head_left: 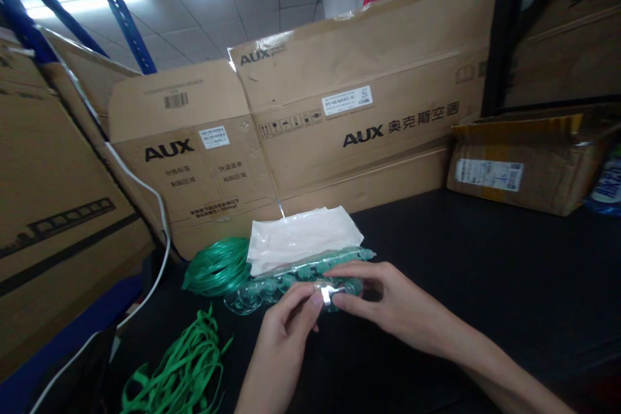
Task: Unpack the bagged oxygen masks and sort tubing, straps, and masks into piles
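In front of me both hands meet on a small shiny silvery piece (326,294), its exact kind unclear. My left hand (291,320) pinches its left end between thumb and fingers. My right hand (383,297) grips its right side, thumb below and fingers above, with a clear greenish plastic part partly hidden in it. Just behind the hands lies a row of clear green plastic parts (272,288) that look like they are in transparent wrap. White flat packets (303,239) rest behind that row. A coil of green tubing (218,265) sits to the left.
Loose green straps (182,365) lie in a heap at front left on the black tabletop (514,278). Large cardboard panels (310,142) stand along the back. An open cardboard box (514,168) is at the right, beside a blue-labelled item (606,184). A white cable (162,226) runs down the left.
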`<action>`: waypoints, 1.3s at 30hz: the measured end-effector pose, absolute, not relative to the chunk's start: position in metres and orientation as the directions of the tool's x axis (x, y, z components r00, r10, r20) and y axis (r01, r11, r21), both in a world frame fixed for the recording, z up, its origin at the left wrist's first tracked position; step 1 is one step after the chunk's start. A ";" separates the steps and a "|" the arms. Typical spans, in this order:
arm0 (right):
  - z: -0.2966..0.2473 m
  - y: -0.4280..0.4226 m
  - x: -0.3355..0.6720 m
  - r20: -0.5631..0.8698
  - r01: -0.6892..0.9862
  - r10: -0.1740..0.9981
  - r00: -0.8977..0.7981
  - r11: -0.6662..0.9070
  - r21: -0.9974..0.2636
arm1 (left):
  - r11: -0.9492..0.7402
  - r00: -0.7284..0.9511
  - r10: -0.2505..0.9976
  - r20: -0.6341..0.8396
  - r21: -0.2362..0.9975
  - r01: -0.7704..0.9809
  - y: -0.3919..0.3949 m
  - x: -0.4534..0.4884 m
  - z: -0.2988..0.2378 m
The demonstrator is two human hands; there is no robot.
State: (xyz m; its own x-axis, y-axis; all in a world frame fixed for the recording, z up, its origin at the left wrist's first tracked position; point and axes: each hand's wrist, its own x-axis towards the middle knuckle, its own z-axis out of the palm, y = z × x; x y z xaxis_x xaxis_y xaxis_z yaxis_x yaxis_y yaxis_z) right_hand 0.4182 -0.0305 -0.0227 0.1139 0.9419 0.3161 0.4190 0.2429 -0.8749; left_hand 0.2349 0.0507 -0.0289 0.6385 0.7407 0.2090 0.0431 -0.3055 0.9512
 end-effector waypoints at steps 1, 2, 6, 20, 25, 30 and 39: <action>-0.022 -0.031 0.420 0.318 0.429 0.942 0.105 0.246 -0.869 | -0.309 0.649 0.731 0.213 0.950 0.035 0.051 0.235 -0.029; -0.022 -0.031 0.421 0.322 0.440 0.942 0.091 0.252 -0.862 | -0.309 0.660 0.719 0.218 0.951 0.023 0.052 0.235 -0.028; -0.018 -0.034 0.423 0.342 0.479 0.938 0.062 0.273 -0.834 | -0.292 0.683 0.700 0.211 0.956 0.005 0.051 0.236 -0.029; -0.019 -0.034 0.408 0.438 0.533 0.893 0.104 0.321 -0.783 | -0.293 0.637 0.742 0.210 0.956 0.026 0.050 0.241 -0.033; -0.020 -0.033 0.409 0.461 0.550 0.872 0.164 0.307 -0.777 | -0.292 0.516 0.829 0.214 0.953 0.074 0.046 0.242 -0.034; -0.019 -0.031 0.408 0.448 0.526 0.863 0.233 0.276 -0.804 | -0.420 0.411 0.849 0.333 0.896 0.141 0.042 0.243 -0.035; -0.019 -0.031 0.408 0.481 0.526 0.845 0.232 0.307 -0.793 | -0.571 0.484 0.761 0.431 0.799 0.186 0.037 0.245 -0.033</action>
State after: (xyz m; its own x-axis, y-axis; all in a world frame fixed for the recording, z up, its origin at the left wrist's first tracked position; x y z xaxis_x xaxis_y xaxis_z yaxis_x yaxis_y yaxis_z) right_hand 0.4075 -0.0308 -0.0192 0.2316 0.8454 0.4813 0.5262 0.3073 -0.7929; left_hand 0.2449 0.0375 -0.0326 0.4838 0.7615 0.4314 0.1863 -0.5712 0.7994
